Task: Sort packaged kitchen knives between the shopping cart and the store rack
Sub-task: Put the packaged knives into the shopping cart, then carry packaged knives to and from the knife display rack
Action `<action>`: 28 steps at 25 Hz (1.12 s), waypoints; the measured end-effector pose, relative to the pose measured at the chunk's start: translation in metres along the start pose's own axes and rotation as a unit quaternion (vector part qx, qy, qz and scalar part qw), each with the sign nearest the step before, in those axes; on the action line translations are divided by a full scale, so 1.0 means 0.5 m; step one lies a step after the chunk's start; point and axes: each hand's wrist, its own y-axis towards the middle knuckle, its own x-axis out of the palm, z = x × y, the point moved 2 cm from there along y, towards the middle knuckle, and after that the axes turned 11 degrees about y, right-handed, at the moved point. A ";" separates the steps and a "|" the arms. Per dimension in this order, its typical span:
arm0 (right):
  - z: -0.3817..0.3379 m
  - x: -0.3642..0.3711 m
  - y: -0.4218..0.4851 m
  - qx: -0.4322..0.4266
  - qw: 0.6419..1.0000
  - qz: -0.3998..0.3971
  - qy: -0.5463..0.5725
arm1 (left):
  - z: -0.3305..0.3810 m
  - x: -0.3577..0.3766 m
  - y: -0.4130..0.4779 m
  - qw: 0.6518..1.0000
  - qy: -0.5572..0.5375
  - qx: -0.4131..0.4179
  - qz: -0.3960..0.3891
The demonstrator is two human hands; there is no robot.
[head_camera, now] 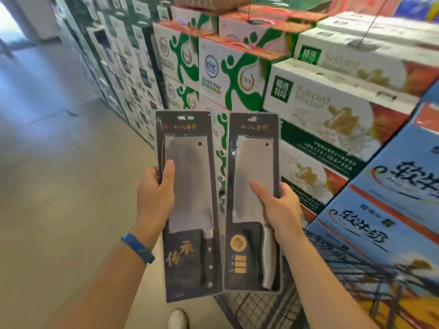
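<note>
Two packaged cleavers are held upright side by side in front of me. My left hand (155,193) grips the left edge of the black-handled knife pack (190,210), thumb on its front. My right hand (280,205) grips the right edge of the steel-handled knife pack (251,181), thumb across the blade window. Both packs are black cards with clear blisters. Below them is the wire shopping cart (259,309), partly hidden by the packs and my right arm. No knife rack is in view.
Stacked milk cartons fill the right and back: green-and-white boxes (228,74), white "Selected" boxes (332,103), and blue boxes (392,205). Open tiled floor (59,174) stretches to the left. A white shoe (178,319) shows at the bottom.
</note>
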 end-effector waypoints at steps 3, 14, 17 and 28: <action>-0.028 -0.023 -0.006 -0.009 1.000 0.024 0.006 | 0.034 0.004 -0.017 0.998 -0.003 0.040 -0.054; -0.246 -0.283 -0.215 -0.140 0.927 0.335 -0.089 | 0.331 0.199 -0.119 0.906 -0.159 0.262 -0.292; -0.300 -0.339 -0.360 -0.165 0.880 0.436 -0.085 | 0.417 0.239 -0.225 0.856 -0.181 0.309 -0.373; -0.362 -0.426 -1.067 -0.195 0.651 0.727 -0.095 | 0.549 0.129 -0.870 0.606 -0.252 0.423 -0.624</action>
